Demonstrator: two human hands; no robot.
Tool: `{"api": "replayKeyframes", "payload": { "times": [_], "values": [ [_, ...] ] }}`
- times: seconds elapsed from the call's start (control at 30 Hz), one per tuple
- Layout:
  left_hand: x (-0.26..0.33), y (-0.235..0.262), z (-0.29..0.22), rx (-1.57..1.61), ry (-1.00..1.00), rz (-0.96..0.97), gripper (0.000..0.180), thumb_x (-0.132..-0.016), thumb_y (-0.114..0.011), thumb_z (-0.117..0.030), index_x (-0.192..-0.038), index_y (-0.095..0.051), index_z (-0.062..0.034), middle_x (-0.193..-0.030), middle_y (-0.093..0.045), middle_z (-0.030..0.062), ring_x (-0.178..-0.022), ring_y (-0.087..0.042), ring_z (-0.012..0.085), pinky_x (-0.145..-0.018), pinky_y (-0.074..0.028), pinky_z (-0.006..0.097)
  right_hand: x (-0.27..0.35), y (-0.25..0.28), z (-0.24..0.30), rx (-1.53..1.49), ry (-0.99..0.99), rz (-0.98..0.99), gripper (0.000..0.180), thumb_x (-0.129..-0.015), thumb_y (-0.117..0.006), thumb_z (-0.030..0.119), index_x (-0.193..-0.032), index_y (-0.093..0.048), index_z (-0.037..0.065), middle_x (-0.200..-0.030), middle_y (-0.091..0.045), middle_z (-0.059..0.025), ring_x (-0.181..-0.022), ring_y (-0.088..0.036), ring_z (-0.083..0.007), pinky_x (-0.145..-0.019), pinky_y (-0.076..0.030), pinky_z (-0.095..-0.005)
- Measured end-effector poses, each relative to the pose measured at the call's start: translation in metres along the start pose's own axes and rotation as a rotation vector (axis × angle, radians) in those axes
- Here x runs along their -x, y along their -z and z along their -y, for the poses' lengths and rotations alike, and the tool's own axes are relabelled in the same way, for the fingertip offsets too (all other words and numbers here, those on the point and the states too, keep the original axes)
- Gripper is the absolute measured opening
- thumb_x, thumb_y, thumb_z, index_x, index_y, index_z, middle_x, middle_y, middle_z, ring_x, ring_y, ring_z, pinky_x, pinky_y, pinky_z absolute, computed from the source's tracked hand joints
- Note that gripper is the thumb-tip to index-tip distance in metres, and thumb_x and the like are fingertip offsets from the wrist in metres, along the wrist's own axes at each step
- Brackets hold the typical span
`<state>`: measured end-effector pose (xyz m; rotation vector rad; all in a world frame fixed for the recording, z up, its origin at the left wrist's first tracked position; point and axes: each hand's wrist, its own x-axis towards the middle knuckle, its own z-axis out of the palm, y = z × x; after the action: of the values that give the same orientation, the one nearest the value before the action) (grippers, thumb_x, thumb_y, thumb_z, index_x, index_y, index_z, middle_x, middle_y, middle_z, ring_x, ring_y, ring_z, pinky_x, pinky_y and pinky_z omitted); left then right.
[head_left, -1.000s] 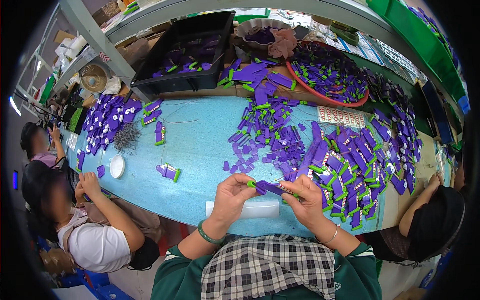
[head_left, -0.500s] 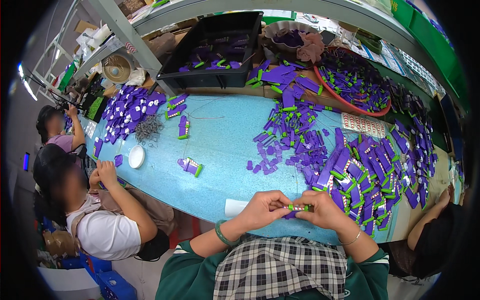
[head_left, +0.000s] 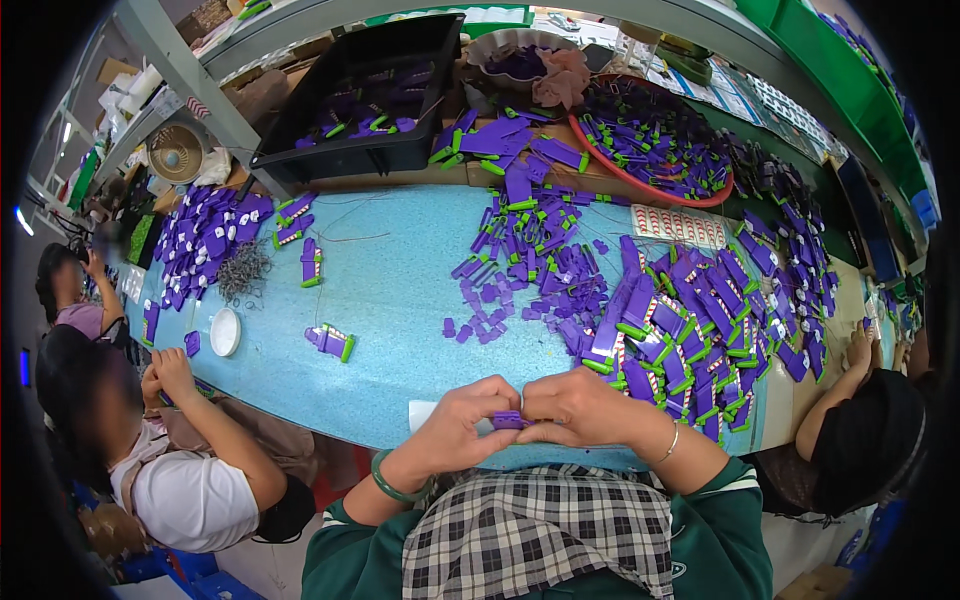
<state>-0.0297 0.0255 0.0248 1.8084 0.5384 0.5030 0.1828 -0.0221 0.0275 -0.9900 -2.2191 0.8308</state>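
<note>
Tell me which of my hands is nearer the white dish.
Left: your left hand is right of the white dish and closer to you; your right hand is farther right.

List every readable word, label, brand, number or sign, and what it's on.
No words or numbers legible.
Held part: no text visible.
Sticker sheet: red-and-white marks; any text too small.
Upper-right papers: print too small.
Post sticker: red stripes, no readable text.

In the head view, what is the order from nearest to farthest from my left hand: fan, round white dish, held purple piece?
1. Held purple piece: touching the left hand.
2. White dish: left side.
3. Fan: upper left.
</note>
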Motion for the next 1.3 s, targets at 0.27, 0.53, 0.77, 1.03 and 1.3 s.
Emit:
{"api": "replayKeyframes", "payload": {
  "times": [0.27,0.53,0.77,1.03,1.3],
  "values": [
    [0.027,0.051,-0.003,0.459,0.004,-0.563,0.005,-0.088,-0.058,-0.002,-0.093,-0.056,-0.0024,-0.087,-0.065,0.0107,-0.077,-0.062,0.0167,-0.071,-0.050,0.030,-0.046,0.011,-0.049,0.701,0.014,-0.144,0.004,-0.069,-0.059,0.012,-0.071,-0.058,0.008,-0.075,-0.056,-0.0033,-0.076,-0.057,-0.0205,-0.060,-0.050,-0.0325],
    [0.021,0.035,0.026,0.475,0.022,-0.648,0.018,-0.100,-0.045,-0.018,-0.105,-0.050,-0.0011,-0.082,-0.059,0.0058,-0.074,-0.055,0.0110,-0.071,-0.047,0.026,-0.066,-0.013,-0.064,0.792,0.108,-0.012,0.005,-0.070,-0.059,0.013,-0.072,-0.058,0.008,-0.079,-0.056,-0.0039,-0.083,-0.056,-0.0199,-0.069,-0.049,-0.0332],
    [0.012,0.018,0.032,0.435,0.110,-0.578,0.016,-0.097,-0.044,-0.008,-0.108,-0.052,0.0007,-0.088,-0.061,0.0058,-0.079,-0.057,0.0101,-0.074,-0.047,0.026,-0.051,-0.008,-0.060,0.300,-0.121,-0.217,0.014,-0.075,-0.061,0.000,-0.088,-0.066,0.002,-0.079,-0.059,-0.0077,-0.076,-0.060,-0.0258,-0.067,-0.051,-0.0348],
    [0.000,-0.012,0.037,0.280,0.197,-0.226,0.016,-0.094,-0.050,-0.009,-0.107,-0.053,-0.0002,-0.087,-0.061,0.0040,-0.079,-0.057,0.0102,-0.071,-0.045,0.026,-0.024,0.004,-0.006,-0.278,-0.312,-0.343,0.017,-0.079,-0.066,-0.002,-0.095,-0.069,0.002,-0.082,-0.064,-0.0087,-0.074,-0.063,-0.0217,-0.067,-0.050,-0.0298],
    [-0.013,-0.024,0.013,-0.095,0.176,-0.092,0.019,-0.089,-0.055,-0.019,-0.094,-0.049,-0.0013,-0.072,-0.056,0.0177,-0.066,-0.057,0.0368,-0.059,-0.041,0.043,-0.009,-0.004,0.007,-0.039,-0.267,-0.406,0.017,-0.077,-0.069,0.000,-0.090,-0.058,0.000,-0.079,-0.059,-0.0112,-0.071,-0.063,-0.0243,-0.061,-0.051,-0.0335]
  ]
}}
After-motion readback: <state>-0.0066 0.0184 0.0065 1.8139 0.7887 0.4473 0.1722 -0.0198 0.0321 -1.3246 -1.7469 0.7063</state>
